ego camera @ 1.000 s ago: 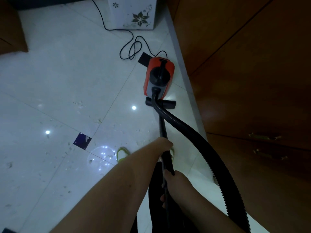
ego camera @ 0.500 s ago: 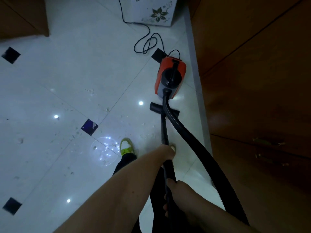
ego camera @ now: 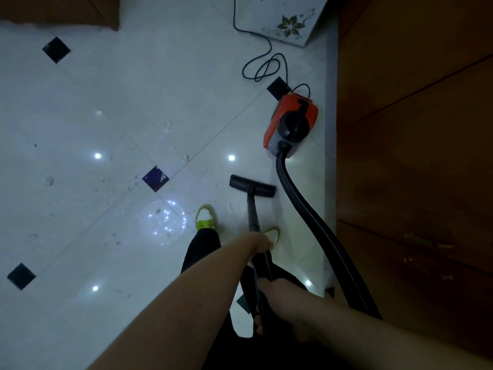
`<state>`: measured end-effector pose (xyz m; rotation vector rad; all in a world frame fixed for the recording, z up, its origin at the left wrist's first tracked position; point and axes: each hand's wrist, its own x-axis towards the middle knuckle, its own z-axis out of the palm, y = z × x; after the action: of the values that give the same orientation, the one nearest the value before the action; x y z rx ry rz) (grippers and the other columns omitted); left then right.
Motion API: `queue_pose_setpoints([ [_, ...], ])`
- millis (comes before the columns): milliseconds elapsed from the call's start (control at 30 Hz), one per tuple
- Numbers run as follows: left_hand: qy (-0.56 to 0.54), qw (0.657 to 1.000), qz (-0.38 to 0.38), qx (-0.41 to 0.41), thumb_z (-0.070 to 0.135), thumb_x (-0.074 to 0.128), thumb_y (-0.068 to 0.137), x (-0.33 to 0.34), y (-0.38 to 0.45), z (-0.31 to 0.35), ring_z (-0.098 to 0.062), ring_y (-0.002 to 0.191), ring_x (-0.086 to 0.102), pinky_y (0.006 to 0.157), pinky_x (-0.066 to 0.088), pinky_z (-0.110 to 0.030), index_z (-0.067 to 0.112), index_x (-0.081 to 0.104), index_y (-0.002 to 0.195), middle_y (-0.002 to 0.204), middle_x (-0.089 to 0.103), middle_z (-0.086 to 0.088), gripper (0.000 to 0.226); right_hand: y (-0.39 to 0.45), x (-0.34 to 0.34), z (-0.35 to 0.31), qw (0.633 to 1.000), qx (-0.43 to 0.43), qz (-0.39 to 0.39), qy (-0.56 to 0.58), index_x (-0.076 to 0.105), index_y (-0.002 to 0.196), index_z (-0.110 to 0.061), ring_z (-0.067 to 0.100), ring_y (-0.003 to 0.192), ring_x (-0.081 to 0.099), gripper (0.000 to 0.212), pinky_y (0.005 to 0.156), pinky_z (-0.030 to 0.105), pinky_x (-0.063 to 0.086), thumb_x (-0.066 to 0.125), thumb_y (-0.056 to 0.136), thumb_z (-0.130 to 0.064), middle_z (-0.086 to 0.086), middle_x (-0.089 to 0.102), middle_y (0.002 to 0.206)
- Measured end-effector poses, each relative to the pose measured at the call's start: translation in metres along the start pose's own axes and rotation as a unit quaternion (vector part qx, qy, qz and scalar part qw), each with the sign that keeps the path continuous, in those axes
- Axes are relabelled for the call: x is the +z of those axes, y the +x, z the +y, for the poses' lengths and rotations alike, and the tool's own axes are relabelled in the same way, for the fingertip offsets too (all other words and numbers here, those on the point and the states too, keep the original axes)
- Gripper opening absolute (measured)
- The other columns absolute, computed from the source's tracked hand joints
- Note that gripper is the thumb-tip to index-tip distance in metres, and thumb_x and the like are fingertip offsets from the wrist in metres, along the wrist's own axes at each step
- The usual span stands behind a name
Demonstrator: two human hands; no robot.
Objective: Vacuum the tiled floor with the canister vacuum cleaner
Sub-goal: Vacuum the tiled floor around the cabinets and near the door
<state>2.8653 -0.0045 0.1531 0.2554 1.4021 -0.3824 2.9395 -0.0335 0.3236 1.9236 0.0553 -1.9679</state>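
An orange and grey canister vacuum (ego camera: 292,126) sits on the white tiled floor (ego camera: 112,108) beside the wooden wall. Its black ribbed hose (ego camera: 314,222) curves back toward me. The dark wand (ego camera: 253,214) ends in a flat black floor nozzle (ego camera: 252,185) resting on the tile just ahead of my feet. My left hand (ego camera: 260,243) grips the wand farther down; my right hand (ego camera: 282,300) grips it nearer my body. Small bits of debris lie scattered over the tiles left of the nozzle.
Wooden panelling (ego camera: 413,156) runs along the right side. A black power cord (ego camera: 262,65) loops on the floor behind the canister, near a white flower-patterned box (ego camera: 288,20). My green shoes (ego camera: 205,218) stand behind the nozzle. Brown furniture (ego camera: 58,9) fills the top left corner.
The nozzle has been pulled back from right beside the canister toward my feet. The view has shifted so more floor shows on the left.
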Motion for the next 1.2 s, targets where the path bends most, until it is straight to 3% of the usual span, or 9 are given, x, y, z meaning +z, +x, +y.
queue_pose_setpoints([
  [100, -0.032, 0.999, 0.006, -0.009, 0.018, 0.045, 0.098, -0.003, -0.001, -0.012, -0.029, 0.101, 0.061, 0.088, 0.053, -0.037, 0.000, 0.036, 0.133, 0.107, 0.058, -0.016, 0.041, -0.001, 0.008, 0.003, 1.000, -0.005, -0.013, -0.016, 0.050, 0.117, 0.000, 0.024, 0.056, 0.054, 0.035, 0.045, 0.027, 0.048, 0.041, 0.102, -0.031, 0.013, 0.050, 0.080],
  [233, -0.072, 0.997, 0.008, -0.021, 0.019, 0.050, 0.096, -0.007, 0.001, -0.024, -0.028, 0.106, 0.063, 0.089, 0.053, -0.037, 0.004, 0.041, 0.118, 0.095, 0.059, -0.014, 0.028, 0.000, 0.017, 0.004, 0.998, -0.021, -0.019, -0.061, 0.046, 0.117, -0.001, 0.021, 0.053, 0.053, 0.032, 0.047, 0.028, 0.048, 0.038, 0.102, -0.028, 0.012, 0.049, 0.077],
  [300, -0.104, 0.994, 0.015, -0.011, 0.019, 0.052, 0.095, -0.007, 0.004, -0.029, -0.028, 0.098, 0.064, 0.087, 0.055, -0.038, 0.003, 0.041, 0.112, 0.101, 0.060, -0.014, 0.025, 0.001, 0.020, 0.006, 0.995, -0.027, -0.015, -0.092, 0.046, 0.113, -0.001, 0.021, 0.051, 0.053, 0.030, 0.047, 0.028, 0.048, 0.036, 0.101, -0.027, 0.011, 0.049, 0.072],
  [500, -0.191, 0.981, 0.019, 0.010, 0.020, 0.054, 0.093, 0.008, 0.003, -0.044, -0.023, 0.076, 0.064, 0.065, 0.056, -0.034, 0.003, 0.048, 0.126, 0.097, 0.064, -0.012, 0.038, 0.002, 0.013, 0.015, 0.978, -0.028, 0.015, -0.206, 0.050, 0.111, 0.000, 0.024, 0.053, 0.056, 0.032, 0.056, 0.032, 0.051, 0.035, 0.101, -0.027, 0.013, 0.054, 0.069],
  [600, -0.221, 0.975, 0.018, 0.015, 0.023, 0.055, 0.092, 0.018, 0.009, -0.051, -0.022, 0.071, 0.065, 0.056, 0.053, -0.031, 0.002, 0.048, 0.127, 0.094, 0.066, -0.011, 0.041, 0.002, 0.009, 0.020, 0.963, -0.038, 0.025, -0.264, 0.053, 0.084, 0.000, 0.022, 0.049, 0.054, 0.035, 0.048, 0.027, 0.049, 0.034, 0.102, -0.024, 0.013, 0.053, 0.068],
  [733, -0.259, 0.965, 0.040, 0.015, 0.029, 0.058, 0.089, 0.031, 0.019, -0.063, -0.027, 0.091, 0.066, 0.065, 0.055, -0.033, 0.000, 0.047, 0.129, 0.116, 0.065, -0.015, 0.051, 0.008, 0.004, 0.027, 0.943, -0.063, 0.023, -0.325, 0.049, 0.123, 0.003, 0.017, 0.032, 0.053, 0.038, 0.036, 0.018, 0.043, 0.034, 0.102, -0.025, 0.016, 0.055, 0.074],
  [900, -0.312, 0.949, 0.033, 0.021, 0.020, 0.047, 0.096, 0.042, 0.018, -0.076, -0.032, 0.105, 0.064, 0.089, 0.054, -0.040, -0.003, 0.038, 0.129, 0.120, 0.061, -0.022, 0.042, 0.012, -0.005, 0.037, 0.923, -0.048, 0.013, -0.381, 0.048, 0.107, -0.004, 0.018, 0.040, 0.054, 0.027, 0.046, 0.024, 0.050, 0.032, 0.104, -0.026, 0.011, 0.054, 0.073],
  [1100, -0.406, 0.913, 0.014, 0.040, 0.020, 0.045, 0.099, 0.078, 0.020, -0.086, -0.025, 0.058, 0.061, 0.042, 0.048, -0.030, -0.003, 0.032, 0.133, 0.082, 0.059, -0.019, 0.043, 0.015, -0.021, 0.061, 0.899, -0.016, 0.064, -0.433, 0.043, 0.117, -0.005, 0.020, 0.041, 0.055, 0.033, 0.040, 0.029, 0.047, 0.039, 0.102, -0.034, 0.015, 0.057, 0.072],
  [1200, -0.446, 0.894, 0.001, 0.042, 0.018, 0.046, 0.098, 0.093, 0.021, -0.093, -0.026, 0.058, 0.061, 0.042, 0.050, -0.032, -0.003, 0.029, 0.136, 0.081, 0.059, -0.019, 0.047, 0.009, -0.026, 0.073, 0.894, -0.014, 0.071, -0.442, 0.045, 0.115, -0.006, 0.019, 0.041, 0.054, 0.031, 0.039, 0.028, 0.047, 0.039, 0.103, -0.034, 0.014, 0.057, 0.070],
])
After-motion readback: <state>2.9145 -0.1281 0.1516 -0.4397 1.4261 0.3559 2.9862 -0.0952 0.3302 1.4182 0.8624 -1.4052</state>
